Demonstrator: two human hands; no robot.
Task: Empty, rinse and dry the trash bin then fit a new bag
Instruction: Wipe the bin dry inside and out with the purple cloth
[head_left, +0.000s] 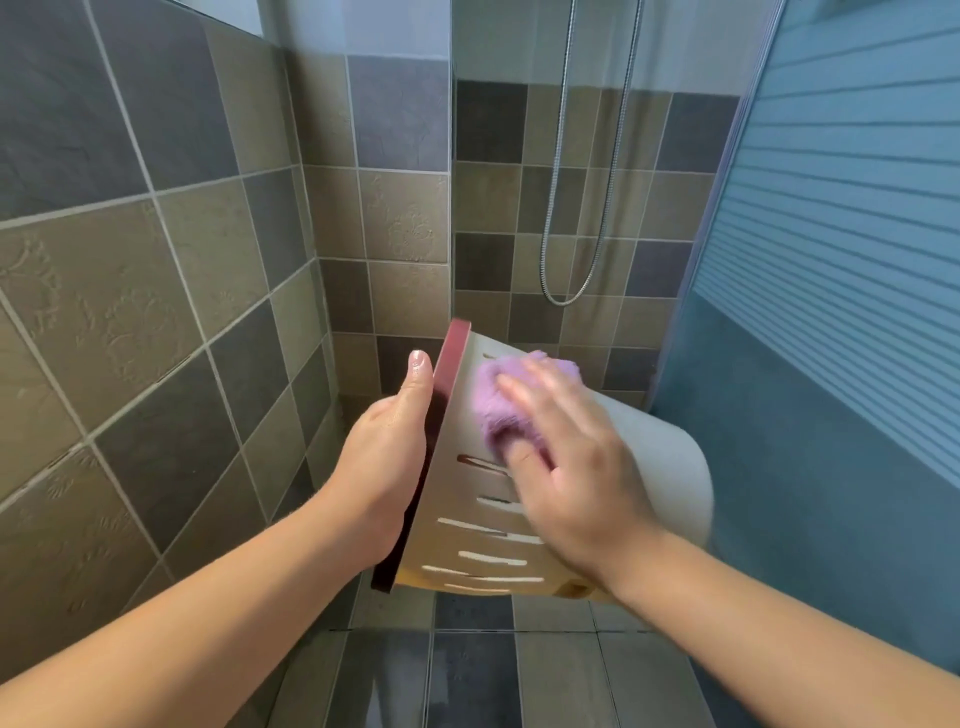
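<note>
A cream plastic trash bin (660, 467) with slotted sides and a dark red rim is held in the air on its side, rim to the left. My left hand (387, 447) grips the rim, thumb pointing up along its edge. My right hand (566, 462) presses a purple cloth (493, 405) flat against the bin's outer wall, above the slots. The hand looks slightly blurred. The inside of the bin faces away and is hidden.
Tiled walls rise to the left and ahead. A glass shower screen (675, 156) stands behind the bin, with a metal shower hose (566, 291) looping beyond it. A blue striped panel (841, 260) fills the right side. Wet floor tiles (467, 670) lie below.
</note>
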